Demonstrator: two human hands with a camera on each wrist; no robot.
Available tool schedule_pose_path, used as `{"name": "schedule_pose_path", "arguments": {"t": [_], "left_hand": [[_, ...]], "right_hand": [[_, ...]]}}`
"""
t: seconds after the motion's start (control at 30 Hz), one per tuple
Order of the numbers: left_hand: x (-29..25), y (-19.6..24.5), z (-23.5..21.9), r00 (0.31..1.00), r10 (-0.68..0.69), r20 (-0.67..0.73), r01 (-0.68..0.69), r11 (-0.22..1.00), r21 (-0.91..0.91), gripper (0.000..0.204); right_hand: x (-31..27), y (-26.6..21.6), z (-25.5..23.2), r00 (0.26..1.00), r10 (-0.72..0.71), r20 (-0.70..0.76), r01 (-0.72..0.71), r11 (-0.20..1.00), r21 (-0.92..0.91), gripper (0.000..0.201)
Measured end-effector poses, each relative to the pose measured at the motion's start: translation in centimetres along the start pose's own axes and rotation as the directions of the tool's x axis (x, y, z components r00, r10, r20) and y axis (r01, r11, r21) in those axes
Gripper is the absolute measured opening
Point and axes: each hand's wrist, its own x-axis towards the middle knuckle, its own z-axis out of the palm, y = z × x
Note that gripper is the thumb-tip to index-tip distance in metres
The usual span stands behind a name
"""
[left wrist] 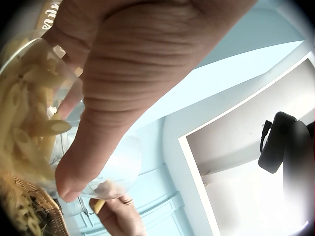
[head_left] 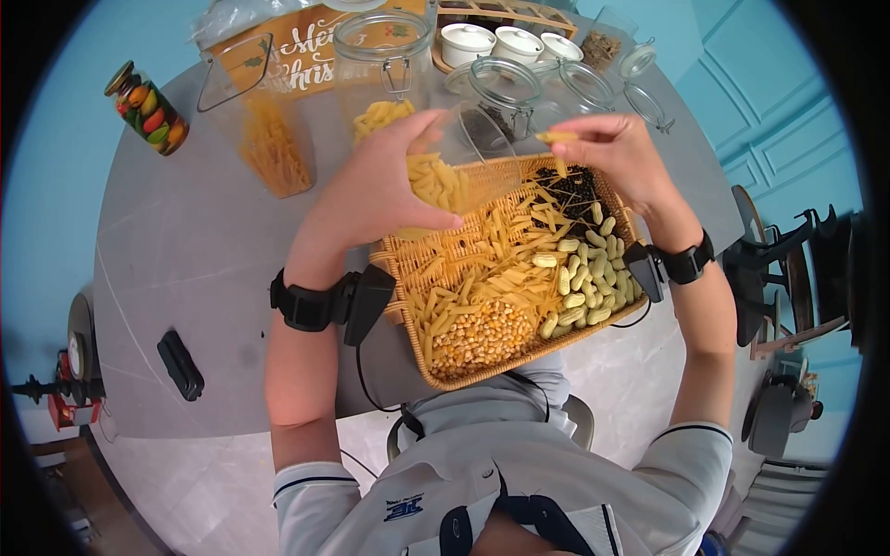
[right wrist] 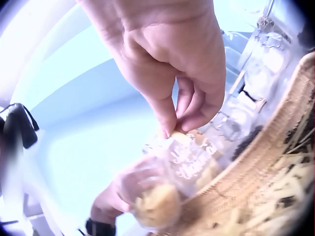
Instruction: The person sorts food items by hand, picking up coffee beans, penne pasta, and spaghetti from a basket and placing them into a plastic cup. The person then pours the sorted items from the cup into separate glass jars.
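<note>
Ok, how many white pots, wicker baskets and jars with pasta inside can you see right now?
White pots: 3
Wicker basket: 1
Jars with pasta: 3, one tilted in the left hand
Total: 7

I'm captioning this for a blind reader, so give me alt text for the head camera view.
Seen from above, the left hand grips a tilted glass jar of penne over a wicker basket of sorted pasta, corn and peanuts, while the right hand pinches a pasta piece near the jar's mouth. More glass jars stand behind on the grey table.
</note>
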Motion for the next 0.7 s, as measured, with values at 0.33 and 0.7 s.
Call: {"name": "schedule_pose_path", "arguments": {"t": [0.33, 0.7], "left_hand": [[-0.2, -0.3, 0.1, 0.996, -0.049, 0.072, 0.060, 0.985, -0.161, 0.107], [-0.3, -0.4, -0.7, 0.998, 0.018, 0.056, -0.011, 0.994, -0.112, 0.107]], "right_hand": [[0.5, -3.1, 3.9, 0.985, -0.136, 0.102, 0.130, 0.989, 0.068, 0.018], [-0.8, 5.2, 6.0, 0.891, -0.232, 0.391, 0.403, 0.800, -0.445, 0.030]]}}
